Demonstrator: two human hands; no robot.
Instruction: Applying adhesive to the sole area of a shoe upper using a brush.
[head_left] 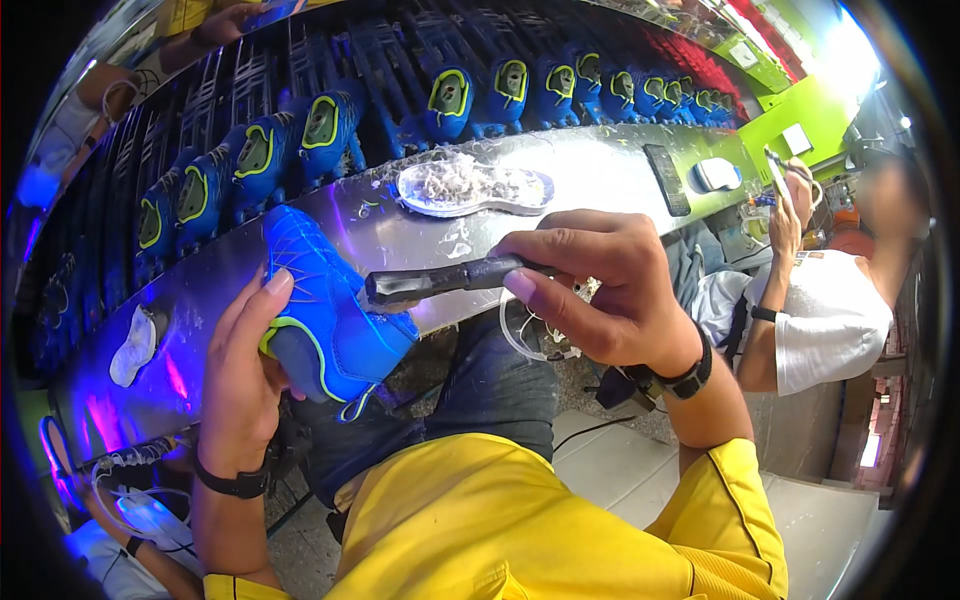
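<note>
My left hand (245,365) grips a bright blue shoe upper (335,290), tilted on its side above my lap, with a yellow-green collar edge. Its fingers wrap around the collar and side. My right hand (615,285) pinches a dark, brush-like tool (440,280) between thumb and fingers. The tool's far end is at the lower edge of the shoe, where a small brownish tuft partly shows; whether it touches cannot be made out. Beyond it, a white shoe sole (475,187) lies on the metal bench, its heel part covered with pale stringy bits.
Several blue shoes (325,125) stand in a row on dark racks behind the metal bench (590,150). A white pad-like piece (135,345) lies at left. A black remote-like device (667,180) and a white box (717,175) sit at right. A co-worker in white (830,320) is there too.
</note>
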